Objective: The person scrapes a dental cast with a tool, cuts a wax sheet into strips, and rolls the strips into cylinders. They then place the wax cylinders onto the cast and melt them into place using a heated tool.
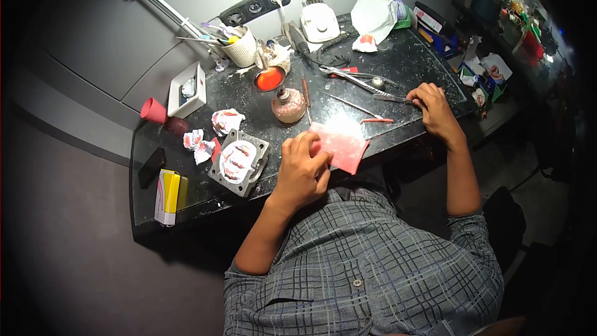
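My left hand (303, 171) is closed on the left edge of a pink sheet (346, 149) at the front edge of the black table. My right hand (430, 107), fingers pinched, holds the end of a thin metal knife (393, 98) whose blade points left. Between the hands lie a thin red strip (377, 120) and a slim metal tool (351, 105). Behind the sheet stands a round burner bottle (288, 106). Left of my left hand, a metal flask (254, 180) holds white plaster (237, 161) with reddish arches.
A pan of red material (270, 78) sits behind the bottle. Plaster models (227, 122), a white tray (188, 94), a pink cup (153, 111) and a yellow box (168, 194) are on the left. Long metal tweezers (351, 79) lie behind the knife. Boxes (435, 28) stand at the back right.
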`<state>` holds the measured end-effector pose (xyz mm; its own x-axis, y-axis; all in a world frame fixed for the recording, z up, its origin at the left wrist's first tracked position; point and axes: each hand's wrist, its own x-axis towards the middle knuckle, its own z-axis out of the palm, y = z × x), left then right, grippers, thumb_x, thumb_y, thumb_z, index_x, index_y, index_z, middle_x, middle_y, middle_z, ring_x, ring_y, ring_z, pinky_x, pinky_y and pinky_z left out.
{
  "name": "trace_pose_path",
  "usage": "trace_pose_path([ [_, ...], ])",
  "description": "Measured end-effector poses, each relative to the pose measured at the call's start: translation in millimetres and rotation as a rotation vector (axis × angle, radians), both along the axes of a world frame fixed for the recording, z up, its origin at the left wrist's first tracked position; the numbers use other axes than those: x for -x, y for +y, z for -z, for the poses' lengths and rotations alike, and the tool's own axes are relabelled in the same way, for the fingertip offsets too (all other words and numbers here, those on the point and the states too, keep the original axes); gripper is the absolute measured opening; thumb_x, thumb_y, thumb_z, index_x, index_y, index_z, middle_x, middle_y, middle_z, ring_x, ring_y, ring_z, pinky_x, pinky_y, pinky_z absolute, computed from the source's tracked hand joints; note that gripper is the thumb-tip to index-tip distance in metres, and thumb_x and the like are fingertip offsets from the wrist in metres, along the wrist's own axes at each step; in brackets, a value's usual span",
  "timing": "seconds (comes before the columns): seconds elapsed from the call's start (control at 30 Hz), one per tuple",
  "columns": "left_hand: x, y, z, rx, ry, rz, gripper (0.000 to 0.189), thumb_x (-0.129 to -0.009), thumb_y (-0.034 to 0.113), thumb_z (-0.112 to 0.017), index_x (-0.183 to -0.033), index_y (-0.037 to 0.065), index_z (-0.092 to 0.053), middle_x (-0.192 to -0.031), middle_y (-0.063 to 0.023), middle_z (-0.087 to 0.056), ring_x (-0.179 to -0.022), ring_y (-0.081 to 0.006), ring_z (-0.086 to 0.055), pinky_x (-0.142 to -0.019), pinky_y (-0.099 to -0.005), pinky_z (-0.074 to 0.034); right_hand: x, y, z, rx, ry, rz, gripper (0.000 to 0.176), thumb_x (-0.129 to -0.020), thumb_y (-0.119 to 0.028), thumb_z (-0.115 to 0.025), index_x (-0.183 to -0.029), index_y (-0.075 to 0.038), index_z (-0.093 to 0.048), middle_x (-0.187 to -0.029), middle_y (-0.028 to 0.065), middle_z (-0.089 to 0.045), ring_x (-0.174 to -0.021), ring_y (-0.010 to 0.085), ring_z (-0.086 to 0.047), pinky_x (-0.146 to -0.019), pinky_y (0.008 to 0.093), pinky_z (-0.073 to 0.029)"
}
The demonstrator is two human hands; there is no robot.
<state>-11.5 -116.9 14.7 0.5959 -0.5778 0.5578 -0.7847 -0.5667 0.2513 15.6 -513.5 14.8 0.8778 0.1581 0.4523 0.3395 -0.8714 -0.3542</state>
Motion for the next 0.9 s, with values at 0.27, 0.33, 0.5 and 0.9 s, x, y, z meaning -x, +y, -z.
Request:
trace_pose_path([
  [0.27, 7, 4, -7, -0.145, 0.055, -0.069, 0.021, -0.088, 0.018, -0.077, -0.107, 0.009, -0.077, -0.113, -0.0135, -0.067, -0.104, -0.0283, -0.065, -0.100, -0.0455, -0.042, -9, -19, 32, -1.056, 0.126, -0.197, 0.013, -0.116, -0.011, -0.057, -0.110, -0.003, -0.066, -0.099, 0.0037, -0.067, -0.089, 0.0146, -0.063, -0.083, 0.0301, -0.048],
  [0.33, 9, 3, -8, -0.215, 0.050, -0.141, 0.026, -0.089, 0.022, -0.077, -0.112, 0.011, -0.076, -0.108, -0.0111, -0.066, -0.097, -0.0256, -0.061, -0.093, -0.0434, -0.041, 0, -4, 20, -1.145, 0.141, -0.301, 0.017, -0.117, -0.017, -0.059, -0.115, -0.001, -0.065, -0.098, 0.0026, -0.067, -0.086, 0.0094, -0.064, -0.076, 0.0254, -0.051],
  [0.5, 8, -6, -4, -0.138, 0.053, -0.123, 0.031, -0.091, 0.026, -0.078, -0.115, 0.006, -0.074, -0.122, -0.0157, -0.069, -0.112, -0.0293, -0.064, -0.102, -0.0459, -0.042, 19, 45, 7, -1.163, 0.232, -0.307, 0.007, -0.105, -0.004, -0.073, -0.106, 0.003, -0.070, -0.093, 0.0105, -0.075, -0.080, 0.0145, -0.074, -0.075, 0.0295, -0.062],
  [0.9, 6, -20, 0, -0.169, 0.238, -0.179, 0.049, -0.094, 0.044, -0.078, -0.122, 0.004, -0.068, -0.156, -0.0226, -0.058, -0.134, -0.0384, -0.056, -0.113, -0.0521, -0.036, 29, 132, 5, -0.587, -0.009, -0.376, 0.022, -0.096, -0.005, -0.076, -0.118, 0.001, -0.079, -0.105, 0.0176, -0.083, -0.092, 0.0260, -0.080, -0.088, 0.0349, -0.061],
])
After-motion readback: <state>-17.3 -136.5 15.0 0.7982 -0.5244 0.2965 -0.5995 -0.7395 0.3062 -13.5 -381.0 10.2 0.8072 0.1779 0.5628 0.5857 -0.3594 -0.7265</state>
